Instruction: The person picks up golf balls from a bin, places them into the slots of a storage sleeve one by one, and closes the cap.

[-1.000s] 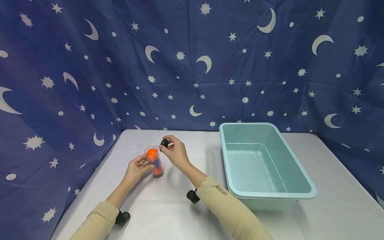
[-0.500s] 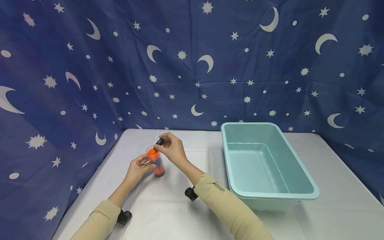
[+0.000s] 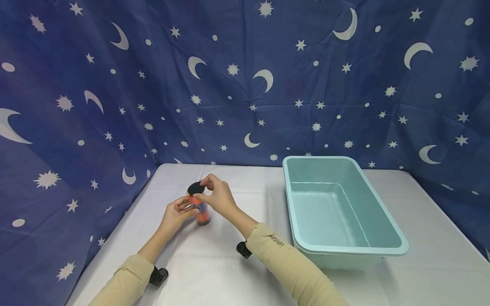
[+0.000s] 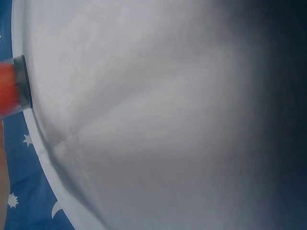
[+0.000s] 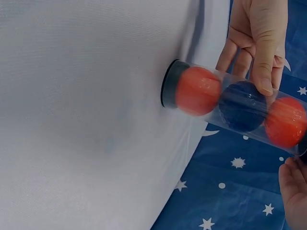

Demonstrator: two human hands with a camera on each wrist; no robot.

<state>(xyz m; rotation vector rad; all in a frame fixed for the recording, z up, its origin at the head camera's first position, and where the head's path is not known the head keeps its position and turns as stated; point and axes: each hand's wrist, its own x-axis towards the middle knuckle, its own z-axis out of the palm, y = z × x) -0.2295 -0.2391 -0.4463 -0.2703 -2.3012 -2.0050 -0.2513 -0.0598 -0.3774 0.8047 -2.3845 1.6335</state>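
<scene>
A clear plastic tube (image 3: 203, 217) stands tilted over the white table, gripped around its middle by my left hand (image 3: 172, 219). Inside it, the right wrist view shows an orange ball (image 5: 197, 91), a dark blue ball (image 5: 242, 106) and another orange ball (image 5: 286, 122) in a row. A black cap (image 5: 171, 84) closes its lower end. At the top, my right hand (image 3: 220, 197) pinches a black lid (image 3: 196, 188) between thumb and fingers, the lid lying over the tube's mouth. Only the tube's lower end (image 4: 8, 88) shows in the left wrist view.
To the right stands a pale green plastic tub (image 3: 350, 250). The white-covered table (image 3: 214, 272) meets a dark blue curtain (image 3: 229, 106) with moons and stars behind and at the left. Black wrist devices (image 3: 158, 277) sit at both sleeves.
My right hand has brought the black lid leftward from beside the tube, tilted it, and laid it over the mouth, covering the top orange ball. My left hand keeps its grip.
</scene>
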